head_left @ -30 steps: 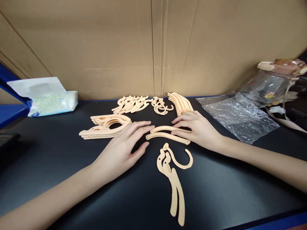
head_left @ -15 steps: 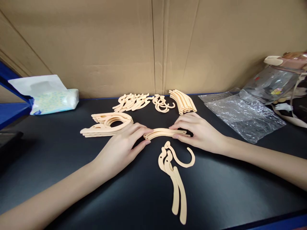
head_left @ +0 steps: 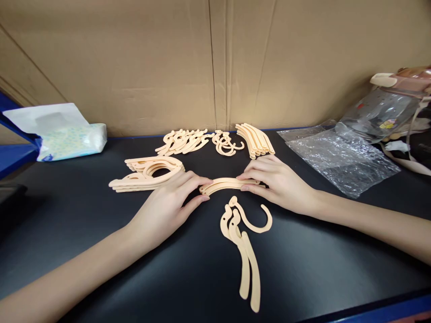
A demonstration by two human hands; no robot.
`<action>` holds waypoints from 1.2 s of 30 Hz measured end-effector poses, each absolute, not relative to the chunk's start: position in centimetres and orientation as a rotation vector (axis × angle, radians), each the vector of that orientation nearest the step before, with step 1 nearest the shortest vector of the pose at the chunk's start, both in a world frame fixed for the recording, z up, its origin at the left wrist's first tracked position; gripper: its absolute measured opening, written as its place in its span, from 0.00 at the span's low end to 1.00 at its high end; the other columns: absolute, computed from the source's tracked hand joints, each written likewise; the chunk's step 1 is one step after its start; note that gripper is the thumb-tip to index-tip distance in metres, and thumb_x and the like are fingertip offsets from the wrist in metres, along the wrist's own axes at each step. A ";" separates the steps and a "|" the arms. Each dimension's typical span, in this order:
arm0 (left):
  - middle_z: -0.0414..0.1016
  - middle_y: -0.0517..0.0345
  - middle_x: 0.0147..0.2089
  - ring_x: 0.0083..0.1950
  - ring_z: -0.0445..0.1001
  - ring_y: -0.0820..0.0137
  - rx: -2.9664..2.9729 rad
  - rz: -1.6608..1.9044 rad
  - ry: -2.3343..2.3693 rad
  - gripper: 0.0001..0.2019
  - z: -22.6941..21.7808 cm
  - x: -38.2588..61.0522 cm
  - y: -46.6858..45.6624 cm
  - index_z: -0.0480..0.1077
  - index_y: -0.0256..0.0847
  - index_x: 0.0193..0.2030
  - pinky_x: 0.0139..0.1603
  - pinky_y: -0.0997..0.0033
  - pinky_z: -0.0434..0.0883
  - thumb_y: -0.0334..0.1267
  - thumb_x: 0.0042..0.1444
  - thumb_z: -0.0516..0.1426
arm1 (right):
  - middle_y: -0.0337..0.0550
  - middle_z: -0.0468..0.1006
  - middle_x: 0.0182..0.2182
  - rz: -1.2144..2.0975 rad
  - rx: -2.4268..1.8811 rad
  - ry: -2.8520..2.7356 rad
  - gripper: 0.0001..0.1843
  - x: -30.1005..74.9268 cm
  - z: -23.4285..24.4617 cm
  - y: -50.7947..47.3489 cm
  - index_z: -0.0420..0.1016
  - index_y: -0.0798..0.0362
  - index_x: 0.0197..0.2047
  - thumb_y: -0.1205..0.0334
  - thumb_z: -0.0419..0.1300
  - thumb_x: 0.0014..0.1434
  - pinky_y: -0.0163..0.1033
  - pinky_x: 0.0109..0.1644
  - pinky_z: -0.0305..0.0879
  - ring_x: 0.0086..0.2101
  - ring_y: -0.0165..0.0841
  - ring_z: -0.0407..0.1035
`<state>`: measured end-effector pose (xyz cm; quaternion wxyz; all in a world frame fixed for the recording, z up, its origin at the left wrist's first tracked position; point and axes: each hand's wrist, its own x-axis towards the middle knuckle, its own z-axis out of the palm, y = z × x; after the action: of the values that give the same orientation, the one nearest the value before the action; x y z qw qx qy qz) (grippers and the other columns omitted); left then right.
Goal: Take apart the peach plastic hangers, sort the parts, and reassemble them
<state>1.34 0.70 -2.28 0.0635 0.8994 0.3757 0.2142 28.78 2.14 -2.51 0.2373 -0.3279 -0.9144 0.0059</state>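
Two curved beige hanger bars (head_left: 225, 183) lie side by side on the black table in front of me. My left hand (head_left: 175, 197) pinches their left ends between thumb and fingers. At their right ends, the thumb and fingers of my right hand (head_left: 269, 181) are closed on the bars. Closer to me lie a beige hanger hook (head_left: 257, 228) and two long curved hanger arms (head_left: 247, 264), which overlap each other. Beside my left hand is a stack of folded hangers (head_left: 144, 172), partly hidden behind that hand.
Along the back are a pile of hanger arms (head_left: 182, 141), several loose hooks (head_left: 225, 143) and a stack of curved bars (head_left: 256, 140). Clear plastic bags (head_left: 343, 161) and a bottle (head_left: 380, 112) stand at right, a tissue pack (head_left: 72, 139) at left. Cardboard (head_left: 151, 67) walls the back.
The whole view has shifted slightly, so everything sits a little further left and up. Both hands keep their hold on the bars, with no other clear movement.
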 end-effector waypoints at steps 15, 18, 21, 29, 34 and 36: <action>0.75 0.57 0.43 0.43 0.71 0.65 2.722 0.673 1.152 0.10 -2.4 1.4 0.9 0.70 0.42 0.51 0.44 0.65 0.68 0.42 0.68 0.53 | 0.43 0.78 0.35 -0.134 -0.880 -2.513 0.12 28.7 -2.5 2.0 0.79 0.56 0.45 0.59 0.56 0.68 0.42 0.46 0.61 0.37 0.35 0.70; 0.75 0.57 0.41 0.42 0.72 0.66 2.721 0.693 1.159 0.10 -2.4 1.4 0.8 0.70 0.42 0.51 0.43 0.66 0.68 0.41 0.67 0.53 | 0.44 0.78 0.34 -0.176 -0.878 -2.526 0.13 28.6 -2.4 1.9 0.79 0.57 0.44 0.59 0.55 0.68 0.42 0.44 0.61 0.37 0.35 0.69; 0.74 0.58 0.41 0.41 0.71 0.66 2.719 0.700 1.166 0.09 -2.3 1.5 0.7 0.70 0.42 0.50 0.43 0.66 0.68 0.40 0.67 0.54 | 0.44 0.78 0.34 -0.187 -0.884 -2.532 0.13 28.6 -2.4 1.9 0.79 0.56 0.44 0.59 0.55 0.68 0.42 0.44 0.61 0.36 0.35 0.69; 0.72 0.60 0.38 0.38 0.71 0.68 2.743 0.705 1.177 0.07 -2.3 1.7 0.7 0.70 0.41 0.48 0.39 0.69 0.67 0.38 0.67 0.54 | 0.45 0.77 0.34 -0.191 -0.853 -2.559 0.13 28.7 -2.3 2.1 0.78 0.57 0.44 0.59 0.55 0.68 0.43 0.45 0.61 0.37 0.36 0.69; 0.74 0.57 0.40 0.40 0.72 0.66 2.883 0.656 1.214 0.08 -2.2 2.3 0.6 0.70 0.38 0.45 0.41 0.67 0.67 0.37 0.68 0.52 | 0.52 0.76 0.47 -0.362 -0.745 -2.577 0.13 28.6 -1.7 1.6 0.76 0.56 0.51 0.64 0.55 0.67 0.46 0.51 0.62 0.45 0.39 0.69; 0.74 0.55 0.39 0.39 0.72 0.64 2.973 0.611 1.235 0.08 -2.0 2.8 0.7 0.70 0.36 0.44 0.39 0.66 0.67 0.36 0.68 0.51 | 0.50 0.75 0.50 -0.445 -0.627 -2.618 0.16 28.5 -1.5 1.2 0.74 0.53 0.55 0.67 0.53 0.68 0.46 0.52 0.62 0.48 0.38 0.67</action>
<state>2.82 0.71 -1.96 -0.0674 0.9053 0.3759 0.1861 28.52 1.21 -1.53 0.2049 -0.2248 -0.9392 -0.1596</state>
